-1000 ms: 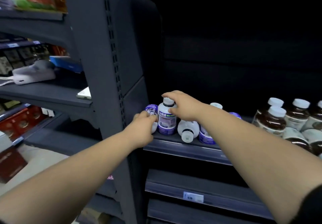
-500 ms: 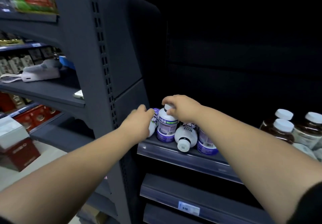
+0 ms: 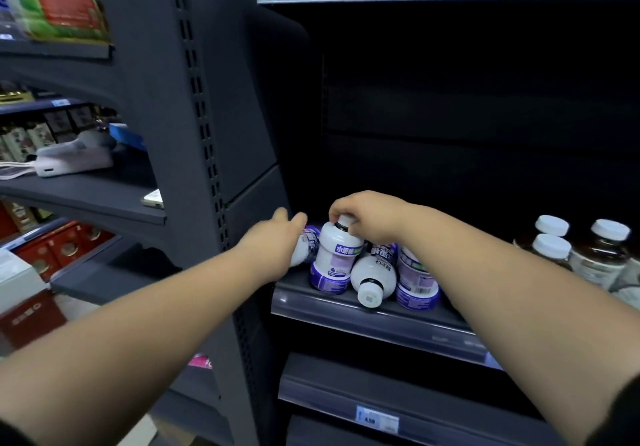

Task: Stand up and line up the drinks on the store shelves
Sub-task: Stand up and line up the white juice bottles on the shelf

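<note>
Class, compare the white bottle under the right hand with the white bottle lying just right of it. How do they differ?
The white purple-labelled bottle gripped by the right hand at its cap stands upright; the fallen white bottle lies cap-forward, untouched. The gripped one's label faces us; the fallen one's is mostly hidden. Both look like the same product.

Your forearms were bare; a dark sleeve (image 3: 620, 414) edge showed only near your right elbow, at the lower corner.

A price tag (image 3: 377, 420) on the lower shelf rail (image 3: 450, 407) reads "4.50"; bottle label print is too blurred to read.
</note>
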